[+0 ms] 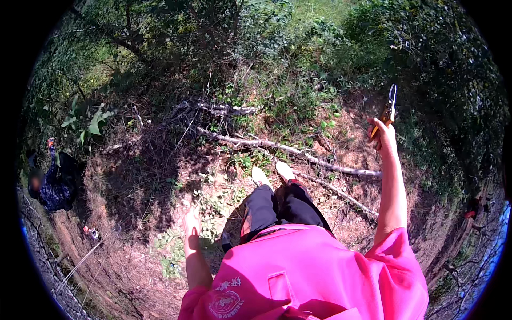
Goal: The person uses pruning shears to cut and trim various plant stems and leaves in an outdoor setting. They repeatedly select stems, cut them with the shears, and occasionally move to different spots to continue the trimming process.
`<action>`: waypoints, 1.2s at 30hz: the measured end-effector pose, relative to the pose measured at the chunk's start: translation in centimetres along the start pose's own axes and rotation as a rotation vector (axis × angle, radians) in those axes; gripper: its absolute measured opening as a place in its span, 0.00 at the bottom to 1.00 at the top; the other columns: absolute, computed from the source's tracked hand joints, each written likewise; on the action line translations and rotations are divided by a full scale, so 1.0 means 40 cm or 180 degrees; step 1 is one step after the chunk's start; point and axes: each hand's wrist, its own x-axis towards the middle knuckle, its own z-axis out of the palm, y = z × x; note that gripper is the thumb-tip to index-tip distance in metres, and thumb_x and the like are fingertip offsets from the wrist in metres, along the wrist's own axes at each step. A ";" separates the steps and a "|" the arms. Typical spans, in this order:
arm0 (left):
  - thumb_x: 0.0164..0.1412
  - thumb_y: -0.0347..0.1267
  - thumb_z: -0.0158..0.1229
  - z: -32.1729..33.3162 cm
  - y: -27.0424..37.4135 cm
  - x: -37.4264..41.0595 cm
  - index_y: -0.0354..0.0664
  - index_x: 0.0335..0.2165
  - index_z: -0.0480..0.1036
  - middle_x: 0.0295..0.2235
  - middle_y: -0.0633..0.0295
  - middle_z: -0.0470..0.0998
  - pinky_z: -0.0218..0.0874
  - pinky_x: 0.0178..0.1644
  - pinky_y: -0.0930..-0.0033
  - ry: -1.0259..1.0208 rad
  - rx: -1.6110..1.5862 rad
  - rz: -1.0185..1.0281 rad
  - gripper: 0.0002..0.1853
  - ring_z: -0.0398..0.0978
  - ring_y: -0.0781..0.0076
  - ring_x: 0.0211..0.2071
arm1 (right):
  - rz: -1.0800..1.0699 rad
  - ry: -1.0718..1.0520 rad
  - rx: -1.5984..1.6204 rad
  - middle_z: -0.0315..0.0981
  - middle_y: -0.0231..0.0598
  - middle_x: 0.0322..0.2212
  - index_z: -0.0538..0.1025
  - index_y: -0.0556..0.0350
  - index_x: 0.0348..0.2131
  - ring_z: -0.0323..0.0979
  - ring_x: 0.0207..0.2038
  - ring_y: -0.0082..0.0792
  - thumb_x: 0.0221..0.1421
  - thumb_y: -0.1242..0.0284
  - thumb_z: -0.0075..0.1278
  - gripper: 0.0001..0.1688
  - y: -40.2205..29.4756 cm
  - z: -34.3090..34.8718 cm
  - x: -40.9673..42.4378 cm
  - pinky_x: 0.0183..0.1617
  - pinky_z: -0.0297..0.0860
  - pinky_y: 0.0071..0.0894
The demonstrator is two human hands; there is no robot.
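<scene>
My right hand [383, 135] is raised out to the right, its fingers wrapped around a pair of pruning shears [387, 114] with yellow-orange handles. The metal blades point away from me, in front of dark foliage. Lower on the left, my left hand [192, 219] hangs beside my body in bright sun. Green leafy stems [172, 250] show close to it. Glare and blur hide whether its fingers hold any of them.
Fallen branches [308, 157] lie across the ground just beyond my shoes [285, 171]. A brush pile [160, 148] sits left of them. Dense shrubs [444, 80] rise ahead and to the right. At far left, another person [58, 184] is low among plants.
</scene>
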 end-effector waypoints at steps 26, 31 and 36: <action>0.56 0.36 0.52 0.032 0.097 -0.042 0.36 0.28 0.72 0.22 0.44 0.73 0.61 0.29 0.52 0.0412 -0.0435 -0.0309 0.12 0.72 0.43 0.27 | -0.3196 -0.0249 -0.0716 0.71 0.34 0.27 0.70 0.52 0.35 0.68 0.27 0.26 0.39 0.69 0.62 0.21 -1.023 0.767 0.394 0.30 0.65 0.26; 0.54 0.36 0.54 0.085 0.059 -0.129 0.36 0.24 0.71 0.19 0.45 0.72 0.60 0.28 0.49 0.0519 -0.0076 -0.0721 0.12 0.71 0.42 0.24 | -0.2510 -0.1367 0.0310 0.72 0.34 0.26 0.70 0.54 0.36 0.69 0.25 0.25 0.40 0.70 0.60 0.21 -1.052 0.797 0.421 0.29 0.66 0.27; 0.54 0.36 0.54 0.089 0.114 -0.129 0.37 0.24 0.72 0.19 0.44 0.72 0.60 0.27 0.49 0.0511 -0.0045 -0.0723 0.12 0.72 0.43 0.24 | -0.2604 -0.1317 -0.0625 0.71 0.32 0.22 0.71 0.54 0.33 0.66 0.21 0.22 0.43 0.69 0.57 0.15 -1.000 0.816 0.431 0.24 0.64 0.24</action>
